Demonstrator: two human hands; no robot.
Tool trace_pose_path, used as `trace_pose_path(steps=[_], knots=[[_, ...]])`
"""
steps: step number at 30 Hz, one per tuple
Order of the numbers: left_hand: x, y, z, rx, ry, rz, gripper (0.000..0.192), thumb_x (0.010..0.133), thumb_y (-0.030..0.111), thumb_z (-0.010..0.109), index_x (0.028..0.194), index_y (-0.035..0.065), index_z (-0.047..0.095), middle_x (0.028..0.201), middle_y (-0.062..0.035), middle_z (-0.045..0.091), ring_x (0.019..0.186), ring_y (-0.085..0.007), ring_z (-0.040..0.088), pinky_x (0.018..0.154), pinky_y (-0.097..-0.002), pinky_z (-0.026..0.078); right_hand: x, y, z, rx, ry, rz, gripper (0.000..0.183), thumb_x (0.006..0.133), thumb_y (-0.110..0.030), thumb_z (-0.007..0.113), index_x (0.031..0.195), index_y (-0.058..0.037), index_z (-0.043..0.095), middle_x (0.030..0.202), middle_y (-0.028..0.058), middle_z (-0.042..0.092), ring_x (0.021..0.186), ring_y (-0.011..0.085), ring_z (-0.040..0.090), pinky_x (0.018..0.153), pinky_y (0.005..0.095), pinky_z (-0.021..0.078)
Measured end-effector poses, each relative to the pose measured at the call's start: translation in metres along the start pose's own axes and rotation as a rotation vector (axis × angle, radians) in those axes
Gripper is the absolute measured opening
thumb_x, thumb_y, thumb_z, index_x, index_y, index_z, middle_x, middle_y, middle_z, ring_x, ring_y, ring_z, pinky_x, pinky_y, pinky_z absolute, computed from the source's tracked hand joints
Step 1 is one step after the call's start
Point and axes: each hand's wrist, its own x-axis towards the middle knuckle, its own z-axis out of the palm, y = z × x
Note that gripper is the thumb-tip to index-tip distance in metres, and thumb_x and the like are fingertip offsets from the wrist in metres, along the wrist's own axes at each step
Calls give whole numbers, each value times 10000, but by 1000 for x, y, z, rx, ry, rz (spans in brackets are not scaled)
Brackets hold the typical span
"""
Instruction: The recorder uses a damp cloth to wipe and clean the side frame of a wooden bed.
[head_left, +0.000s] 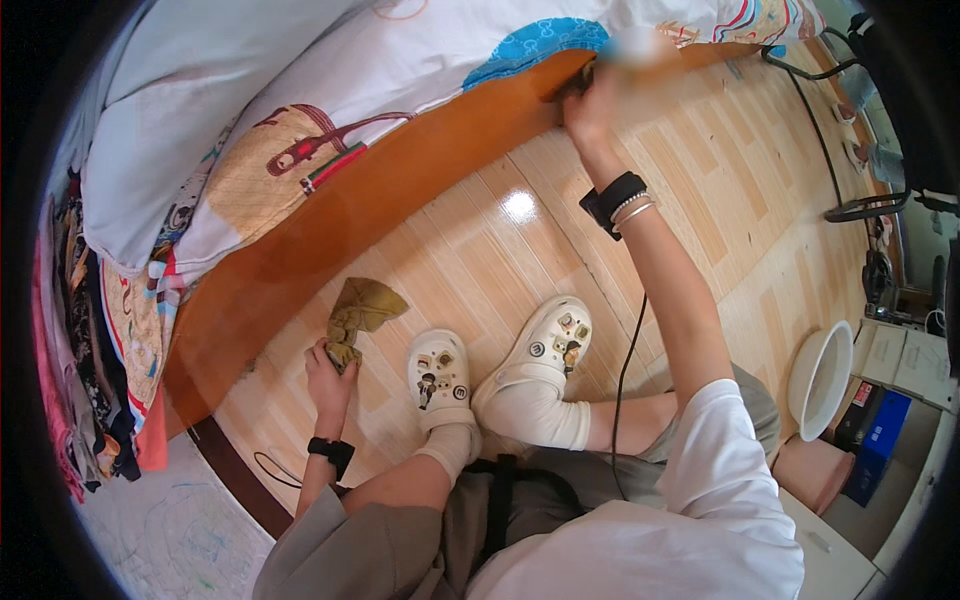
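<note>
My left hand (334, 379) grips one end of a crumpled olive-brown cloth (365, 304), whose loose part spreads over the wood-patterned floor (465, 240). The brown side board of a bed (315, 232) runs diagonally ahead of me. At its upper right, my right hand (589, 109) reaches to a dark opening in the board. Something dark shows at its fingers, but what it is cannot be told, and a blurred patch covers part of that area. Patterned white bedding (420, 67) hangs over the board's top edge.
My feet, in white clogs (442, 371), stand between my hands. A black cable (634, 337) runs past my right knee. To the right are a white basin (821, 382), a pinkish bin (814, 472), a blue box (877, 446) and a black metal-framed chair (870, 206). Clothes (82, 337) hang at the far left.
</note>
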Motion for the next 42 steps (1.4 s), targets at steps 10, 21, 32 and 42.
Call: trace_pose_path(steps=[10, 21, 32, 42], knots=[[-8, -3, -14, 20, -14, -13, 576, 669, 160, 666, 1156, 33, 387, 1082, -168, 422, 994, -343, 449, 797, -384, 425, 93, 115, 6, 195, -138, -109, 590, 625, 24, 530, 1173, 53, 313, 1131, 244, 447, 1049, 378, 439, 911, 375, 356], [-2, 10, -12, 85, -37, 26, 548, 698, 149, 647, 1155, 8, 379, 1074, -168, 425, 988, -338, 455, 788, -376, 423, -20, 111, 26, 85, -246, 172, 619, 611, 58, 455, 1203, 55, 275, 1170, 242, 405, 1151, 369, 347, 968, 356, 287], [-4, 5, -9, 23, -30, 9, 571, 682, 140, 660, 1163, 30, 374, 1089, -169, 417, 996, -343, 441, 807, -382, 415, 86, 139, -5, 190, -51, 217, 464, 638, 19, 525, 1080, 67, 395, 1063, 215, 513, 1002, 319, 495, 869, 339, 388], [6, 21, 0, 2, -13, 81, 552, 683, 138, 652, 1155, 35, 385, 1058, -168, 431, 966, -347, 464, 768, -385, 433, -36, 122, 67, 269, -74, 201, 585, 608, 117, 441, 1169, 7, 318, 1175, 127, 394, 1107, 239, 368, 949, 330, 297]])
